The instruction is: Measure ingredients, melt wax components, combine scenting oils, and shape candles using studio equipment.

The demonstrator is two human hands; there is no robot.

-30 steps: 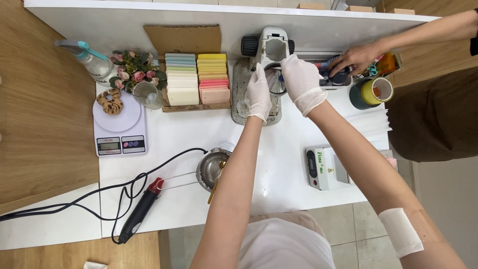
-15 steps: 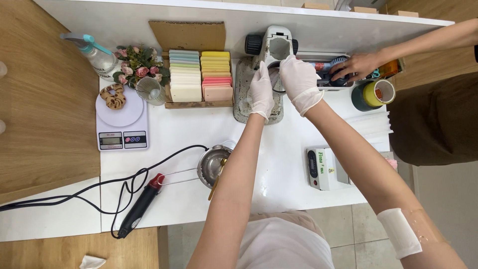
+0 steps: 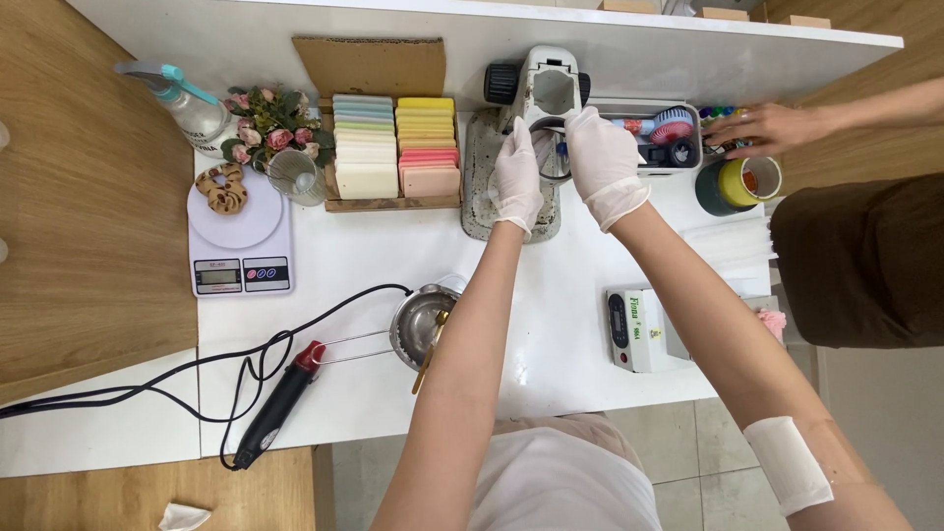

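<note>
My left hand (image 3: 516, 182), white-gloved, fingers curled onto the grey benchtop press machine (image 3: 536, 93) at the table's far middle | my right hand (image 3: 602, 162), gloved, grasping the same press from the right | another person's bare hand (image 3: 762, 128) reaches the grey tray (image 3: 694, 138) far right

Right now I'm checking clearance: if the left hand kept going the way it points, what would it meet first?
Probably the grey-white machine directly beyond the left hand; depth unclear.
</note>
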